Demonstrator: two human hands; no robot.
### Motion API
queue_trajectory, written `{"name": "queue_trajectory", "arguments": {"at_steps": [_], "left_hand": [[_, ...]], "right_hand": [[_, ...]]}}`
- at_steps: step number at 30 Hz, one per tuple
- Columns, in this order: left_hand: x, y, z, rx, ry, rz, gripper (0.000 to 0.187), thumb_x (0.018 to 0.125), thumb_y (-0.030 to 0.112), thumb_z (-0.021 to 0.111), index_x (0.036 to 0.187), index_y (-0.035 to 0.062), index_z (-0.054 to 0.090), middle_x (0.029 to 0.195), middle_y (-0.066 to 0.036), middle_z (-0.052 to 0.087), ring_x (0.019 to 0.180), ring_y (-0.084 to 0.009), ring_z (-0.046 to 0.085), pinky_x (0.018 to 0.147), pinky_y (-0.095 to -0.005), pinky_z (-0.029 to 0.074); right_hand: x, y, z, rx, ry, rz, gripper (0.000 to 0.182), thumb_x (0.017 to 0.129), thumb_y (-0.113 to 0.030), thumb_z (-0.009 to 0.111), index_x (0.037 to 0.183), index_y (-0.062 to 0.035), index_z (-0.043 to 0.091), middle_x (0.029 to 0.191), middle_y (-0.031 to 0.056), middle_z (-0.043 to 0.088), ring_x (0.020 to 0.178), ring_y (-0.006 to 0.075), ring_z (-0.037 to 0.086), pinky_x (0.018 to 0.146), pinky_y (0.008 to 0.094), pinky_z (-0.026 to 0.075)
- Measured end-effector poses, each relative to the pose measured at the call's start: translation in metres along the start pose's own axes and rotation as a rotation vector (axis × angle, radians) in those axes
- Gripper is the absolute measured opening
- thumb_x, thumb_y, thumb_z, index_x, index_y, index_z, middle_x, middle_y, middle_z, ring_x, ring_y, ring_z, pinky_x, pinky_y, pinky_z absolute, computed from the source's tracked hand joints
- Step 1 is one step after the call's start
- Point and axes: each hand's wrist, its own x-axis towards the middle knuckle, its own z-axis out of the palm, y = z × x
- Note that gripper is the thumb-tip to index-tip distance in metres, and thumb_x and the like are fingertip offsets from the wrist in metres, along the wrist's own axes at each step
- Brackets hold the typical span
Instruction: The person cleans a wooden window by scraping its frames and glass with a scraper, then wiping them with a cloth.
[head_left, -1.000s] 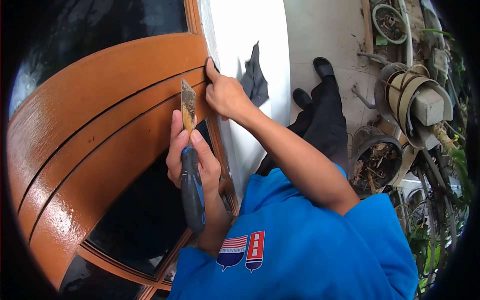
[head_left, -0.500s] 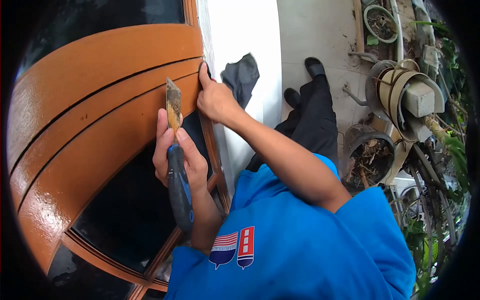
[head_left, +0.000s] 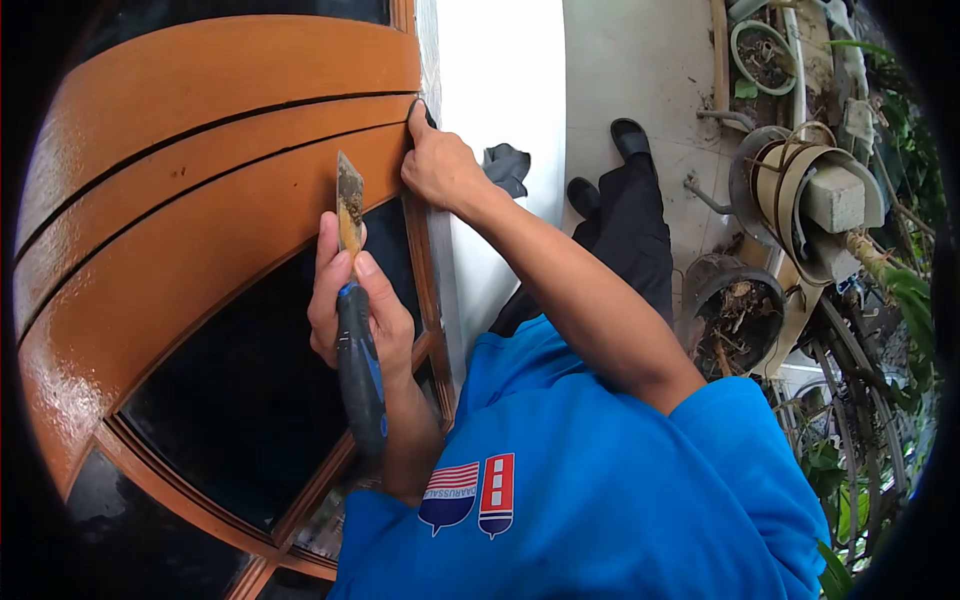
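Observation:
My left hand [head_left: 355, 290] is closed around a putty knife [head_left: 362, 370] with a black and blue handle. Its stained blade points up, with my fingers pinching near the blade's base. My right hand [head_left: 440, 172] rests at the edge of an orange-brown wooden door [head_left: 240, 185]; one finger presses at the end of a dark groove. Black material covers that fingertip, and a dark grey cloth [head_left: 508, 168] sticks out behind the hand. The other fingers of this hand are hidden. The cloth appears to be held in it.
Dark glass panes [head_left: 270, 400] sit in the door. Beside it is a white wall [head_left: 500, 80]. On the tiled floor [head_left: 630, 60] at right stand plant pots [head_left: 735, 300], a concrete block [head_left: 833, 197] in a round holder, a bicycle wheel and plants.
My right hand has shifted slightly up and right along the door edge. Less of the grey cloth shows behind it. My left hand with the putty knife has barely moved.

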Motion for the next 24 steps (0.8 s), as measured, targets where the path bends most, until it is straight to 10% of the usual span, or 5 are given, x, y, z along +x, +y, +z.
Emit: {"name": "queue_trajectory", "arguments": {"at_steps": [7,14,20,24], "left_hand": [[-0.01,0.005,-0.006,-0.02,0.025,-0.015,0.022,0.1,-0.005,0.05,0.121,-0.0036,0.043,0.133,-0.037,0.053,0.117,-0.0408,0.063,0.095,-0.0438,0.061],[-0.011,0.009,-0.009,-0.032,0.073,-0.026,0.022,0.099,-0.005,0.051,0.12,-0.0031,0.043,0.132,-0.036,0.054,0.115,-0.0404,0.064,0.094,-0.0437,0.061],[-0.008,0.012,-0.015,0.023,0.066,0.052,0.022,0.1,-0.004,0.049,0.121,-0.0026,0.042,0.13,-0.038,0.054,0.114,-0.0428,0.064,0.095,-0.0446,0.06],[-0.004,0.012,-0.019,-0.031,0.116,0.033,0.021,0.1,-0.004,0.049,0.12,-0.0025,0.042,0.131,-0.038,0.054,0.115,-0.0437,0.064,0.095,-0.0457,0.06]], "right_hand": [[-0.03,-0.018,-0.002,-0.018,0.044,-0.314,0.073,0.086,-0.012,0.049,0.15,0.0093,0.021,0.092,0.0346,0.067,0.087,0.0508,0.066,0.082,0.0564,0.052],[-0.009,-0.004,0.007,-0.056,-0.053,0.007,0.074,0.085,-0.011,0.05,0.149,0.0137,0.022,0.085,0.0365,0.066,0.083,0.0499,0.067,0.081,0.0552,0.053],[-0.039,-0.042,-0.018,0.201,0.145,-0.851,0.072,0.088,-0.003,0.048,0.156,-0.0036,0.025,0.081,0.0272,0.064,0.079,0.0443,0.067,0.08,0.0508,0.054],[0.006,-0.013,-0.039,0.398,0.266,-0.255,0.069,0.088,-0.002,0.044,0.155,0.0026,0.028,0.095,0.0291,0.067,0.085,0.0436,0.068,0.082,0.0468,0.054]]}}
